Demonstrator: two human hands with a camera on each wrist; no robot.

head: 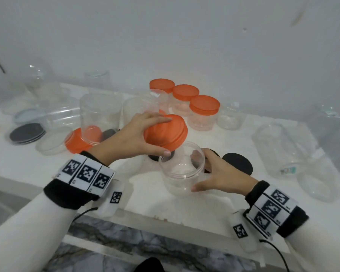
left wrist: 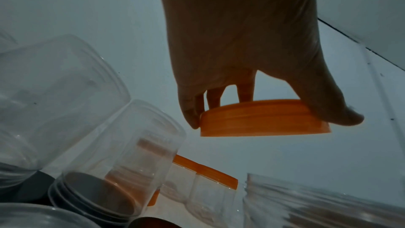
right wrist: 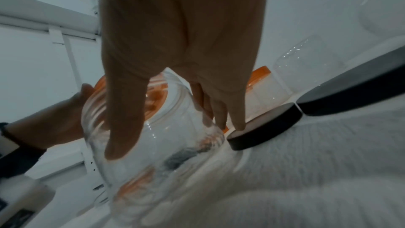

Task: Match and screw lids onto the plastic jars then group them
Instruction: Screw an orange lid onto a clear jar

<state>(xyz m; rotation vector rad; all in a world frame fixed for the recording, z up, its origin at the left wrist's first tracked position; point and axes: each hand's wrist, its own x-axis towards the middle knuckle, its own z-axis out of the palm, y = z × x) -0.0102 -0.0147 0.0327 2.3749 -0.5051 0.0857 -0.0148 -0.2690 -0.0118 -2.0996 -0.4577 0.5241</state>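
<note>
My left hand (head: 145, 132) grips an orange lid (head: 166, 132) by its rim, tilted, just above and left of an open clear jar (head: 182, 169). In the left wrist view the same orange lid (left wrist: 263, 119) hangs in the air between the thumb and fingers of my left hand (left wrist: 241, 58). My right hand (head: 216, 173) holds the clear jar from its right side, thumb in front and fingers behind. The right wrist view shows my right hand (right wrist: 175, 110) wrapped around the clear jar (right wrist: 153, 136). Three jars with orange lids (head: 204, 104) stand grouped behind.
Black lids (head: 238, 163) lie right of the jar; one black lid (right wrist: 265, 126) touches my fingertips. A tall clear jar (head: 98, 116) stands over an orange lid (head: 75, 144) at left. Dark and clear lids (head: 27, 133) lie far left, empty jars (head: 294, 152) lie right.
</note>
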